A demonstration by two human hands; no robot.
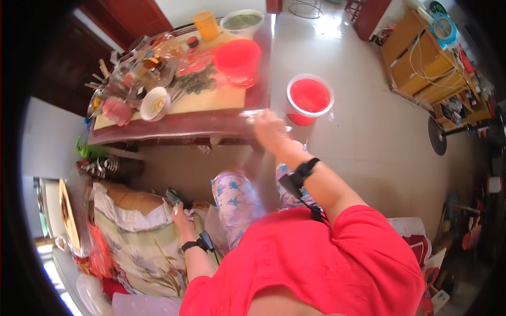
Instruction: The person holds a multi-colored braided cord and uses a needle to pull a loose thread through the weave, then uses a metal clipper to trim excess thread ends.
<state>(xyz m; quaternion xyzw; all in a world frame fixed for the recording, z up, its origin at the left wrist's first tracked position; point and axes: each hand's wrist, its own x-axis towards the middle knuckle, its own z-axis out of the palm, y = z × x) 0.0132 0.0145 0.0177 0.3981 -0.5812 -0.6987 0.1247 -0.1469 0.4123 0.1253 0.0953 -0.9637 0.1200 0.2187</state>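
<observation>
- Got a dark-red table [179,129], cream mat [227,100] on top
- Loaded with greens [196,81], red tub [240,76], white bowl [162,112], orange cup [208,27]
- Plus a red bucket [303,118] on the floor [363,110]

Head feed | right hand [270,131] by near corner of dark-red wooden table [182,125], gripping a blurred, crumpled white item [253,115] | left hand [183,217] beside floral-covered sofa [150,245]; I can't identify the small dark object [172,196] at its fingers | white-rimmed red plastic bucket [302,119] on pale glossy floor [361,118]

Right hand [270,132] and white item [251,115] blurred — dark thing [172,196] by left hand [182,217] too small to tell.
</observation>
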